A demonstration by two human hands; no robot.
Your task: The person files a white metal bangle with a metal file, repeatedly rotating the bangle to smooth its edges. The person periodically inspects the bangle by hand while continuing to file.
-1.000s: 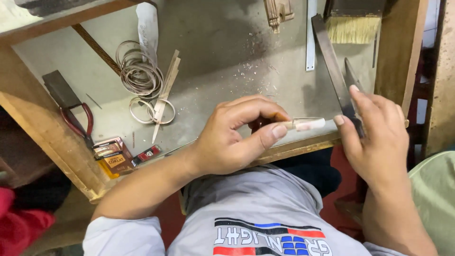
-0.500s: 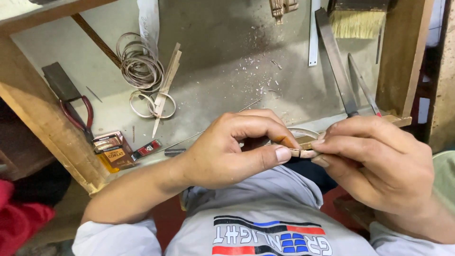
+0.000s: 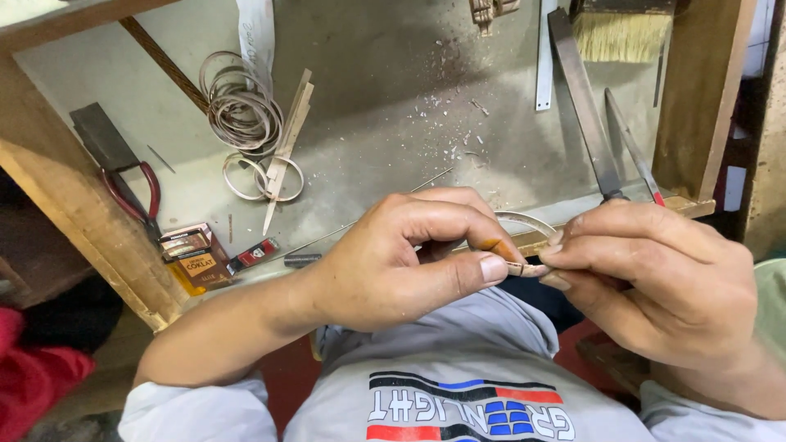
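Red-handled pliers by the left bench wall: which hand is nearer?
Left. The left hand is mid-bench, right of the red-handled pliers with the small boxes between; the right hand is farther right, both pinching a small thin strip.

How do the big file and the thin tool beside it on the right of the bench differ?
The file is broad, flat and long, reaching far up the bench; the thin tool is narrow, shorter and tapers to a point. The file looks dark and dull; the thin tool shows a red bit near its lower end. Both lie slanted side by side, untouched, just above the right hand.
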